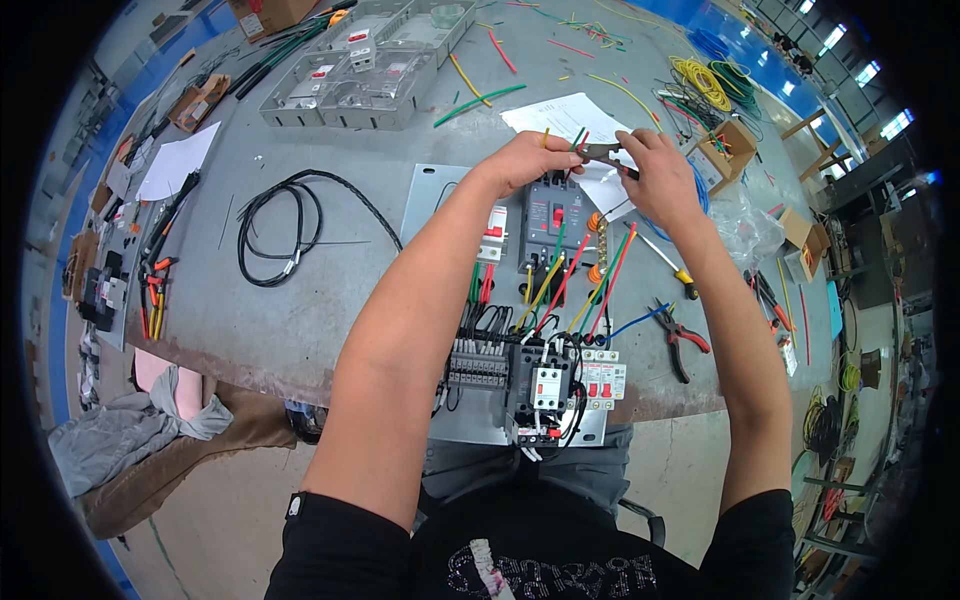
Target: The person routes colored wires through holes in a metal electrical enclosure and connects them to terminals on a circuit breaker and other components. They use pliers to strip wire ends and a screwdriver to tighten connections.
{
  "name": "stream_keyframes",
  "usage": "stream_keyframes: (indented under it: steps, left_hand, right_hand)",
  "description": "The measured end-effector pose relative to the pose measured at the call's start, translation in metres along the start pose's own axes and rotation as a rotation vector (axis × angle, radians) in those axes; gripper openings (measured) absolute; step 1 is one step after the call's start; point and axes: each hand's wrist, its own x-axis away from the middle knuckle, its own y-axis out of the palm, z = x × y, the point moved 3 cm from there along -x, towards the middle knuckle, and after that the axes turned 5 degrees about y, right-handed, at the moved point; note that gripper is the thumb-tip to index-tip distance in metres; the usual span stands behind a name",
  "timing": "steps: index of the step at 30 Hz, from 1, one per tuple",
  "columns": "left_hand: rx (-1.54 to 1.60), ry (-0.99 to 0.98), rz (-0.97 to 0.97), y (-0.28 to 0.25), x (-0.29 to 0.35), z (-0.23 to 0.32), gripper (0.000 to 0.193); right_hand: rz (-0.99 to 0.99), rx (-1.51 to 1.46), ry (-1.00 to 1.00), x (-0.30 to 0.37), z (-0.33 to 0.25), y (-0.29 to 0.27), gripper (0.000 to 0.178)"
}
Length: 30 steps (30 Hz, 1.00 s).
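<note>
My right hand [660,175] is closed round a pair of dark-jawed pliers [601,151], whose jaws reach toward my left fingertips. My left hand [527,162] pinches what looks like a thin wire beside those jaws; its end is partly hidden by the fingers. Short yellow, green and red wires [579,140] stick up at that spot. Just below both hands is a dark grey circuit breaker [555,225] with a red toggle, fixed on a metal mounting plate [425,190]. Yellow, green and red wires [566,284] run from its near side toward a contactor [547,388].
A terminal block [478,363] and small breakers [603,381] sit on the plate's near end. Red-handled pliers [682,338] and a screwdriver [684,277] lie right of it. A black cable coil [285,235] is at left, a grey plastic case [345,112] farther back, papers [560,112] beyond the breaker.
</note>
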Motion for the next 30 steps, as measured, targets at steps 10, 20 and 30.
stream_keyframes:
  steps: [10, 20, 30]
  left_hand:
    - [0.028, 0.004, 0.007, 0.001, -0.003, -0.003, 0.021]
    - [0.023, -0.002, -0.010, 0.001, 0.002, 0.002, 0.029]
    - [0.019, -0.014, -0.010, 0.000, 0.004, 0.005, 0.034]
  right_hand:
    - [0.241, 0.239, -0.221, -0.005, 0.008, 0.010, 0.034]
    - [-0.157, -0.063, 0.045, -0.016, 0.016, 0.011, 0.020]
    - [-0.016, -0.052, -0.117, -0.006, 0.011, 0.018, 0.020]
